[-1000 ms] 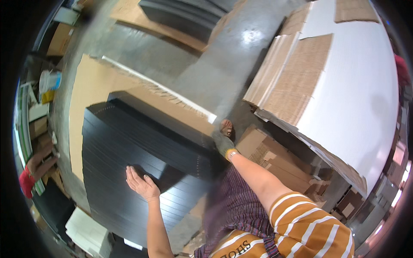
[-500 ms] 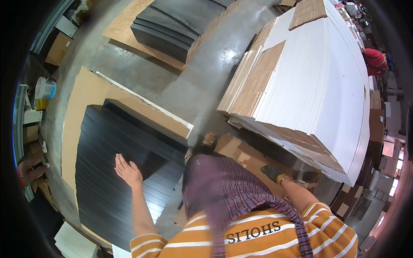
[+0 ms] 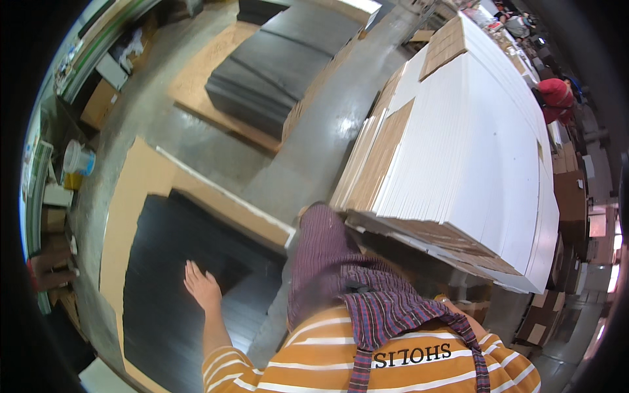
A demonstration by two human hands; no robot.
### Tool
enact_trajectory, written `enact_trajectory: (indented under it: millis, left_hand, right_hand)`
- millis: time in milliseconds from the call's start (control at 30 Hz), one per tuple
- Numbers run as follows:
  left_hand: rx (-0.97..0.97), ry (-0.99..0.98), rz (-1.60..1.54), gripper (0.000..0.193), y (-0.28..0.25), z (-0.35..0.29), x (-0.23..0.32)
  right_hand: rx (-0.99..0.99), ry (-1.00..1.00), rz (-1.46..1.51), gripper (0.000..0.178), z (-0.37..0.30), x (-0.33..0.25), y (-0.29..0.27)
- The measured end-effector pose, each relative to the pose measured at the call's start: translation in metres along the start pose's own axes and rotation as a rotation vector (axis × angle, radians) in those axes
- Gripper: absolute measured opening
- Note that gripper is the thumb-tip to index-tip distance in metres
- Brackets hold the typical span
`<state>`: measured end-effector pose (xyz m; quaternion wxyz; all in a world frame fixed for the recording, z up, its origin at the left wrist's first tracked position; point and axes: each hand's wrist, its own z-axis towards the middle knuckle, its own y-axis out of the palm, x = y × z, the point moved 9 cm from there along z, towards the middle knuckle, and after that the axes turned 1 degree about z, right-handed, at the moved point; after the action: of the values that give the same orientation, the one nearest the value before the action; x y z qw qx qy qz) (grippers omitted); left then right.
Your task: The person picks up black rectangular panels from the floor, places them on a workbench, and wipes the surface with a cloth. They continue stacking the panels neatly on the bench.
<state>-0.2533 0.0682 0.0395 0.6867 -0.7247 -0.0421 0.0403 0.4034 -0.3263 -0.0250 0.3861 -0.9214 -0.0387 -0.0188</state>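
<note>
My left hand point(image 3: 203, 286) is bare and rests palm down on a stack of long black boards point(image 3: 167, 314), fingers stretched out and holding nothing. The boards lie side by side on a tan sheet point(image 3: 118, 242). On the right, my right forearm point(image 3: 468, 318) reaches forward with a yellowish band point(image 3: 441, 299) at the wrist. A purple checked apron point(image 3: 406, 308) hides that hand, so its fingers do not show.
A tall stack of white panels point(image 3: 458, 144) with brown cardboard pieces stands to the right. Farther ahead, more black boards point(image 3: 282, 65) lie on a tan base. A white bucket point(image 3: 78, 158) is at the left. Another person in red point(image 3: 557, 98) is at the far right.
My view has shifted, and one leg has come forward between the stacks. My left hand stays on the black boards. My gloved right hand has gone from sight behind the apron.
</note>
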Motion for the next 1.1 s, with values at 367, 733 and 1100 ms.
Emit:
enact_trajectory:
  millis: [367,733,1100]
  left_hand:
    - [-0.027,0.120,-0.123,0.056,-0.007,0.004,0.002]
    - [-0.546,-0.057,-0.111,0.075,0.083,0.049,-0.014]
    - [-0.582,-0.569,-0.336,0.064,-0.013,0.060,-0.001]
  right_hand:
    - [-0.064,0.261,0.610,0.029,0.021,0.034,-0.072]
    - [0.008,0.315,0.692,0.027,0.208,0.071,-0.245]
    - [-0.088,0.057,0.553,0.025,0.368,0.073,-0.393]
